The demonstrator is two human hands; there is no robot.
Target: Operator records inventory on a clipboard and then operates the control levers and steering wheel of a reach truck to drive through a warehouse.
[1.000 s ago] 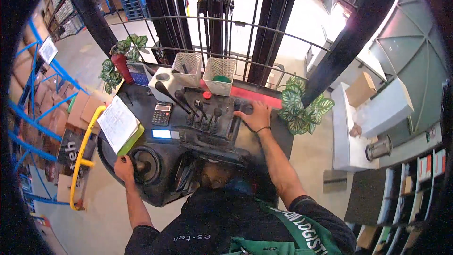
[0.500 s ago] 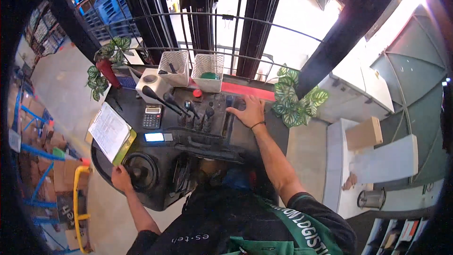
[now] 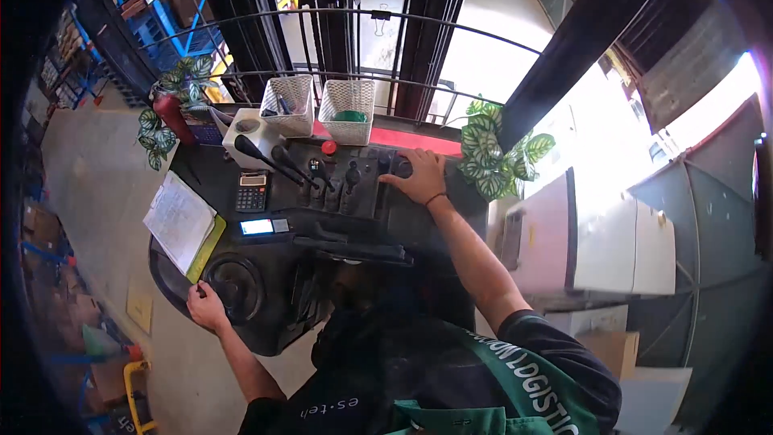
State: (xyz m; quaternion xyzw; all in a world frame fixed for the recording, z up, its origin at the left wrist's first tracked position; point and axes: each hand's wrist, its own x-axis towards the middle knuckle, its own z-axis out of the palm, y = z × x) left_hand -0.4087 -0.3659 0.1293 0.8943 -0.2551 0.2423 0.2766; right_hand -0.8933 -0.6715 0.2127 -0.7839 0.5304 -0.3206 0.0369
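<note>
Turned with the console (image 3: 467,211) against the warehouse floor (image 3: 88,153) since the earlier frame. Curls left hand (image 3: 208,308) at steering wheel (image 3: 235,283) by the near left corner; cannot tell if gripping. Spreads right hand (image 3: 420,178) near the far right corner, beside leafy plant (image 3: 486,151).

Wide fisheye view from the left of my head, looking down and forward, my left hand (image 3: 207,307) and right hand (image 3: 420,180) close below, black column (image 3: 431,56) farther off ahead.
</note>
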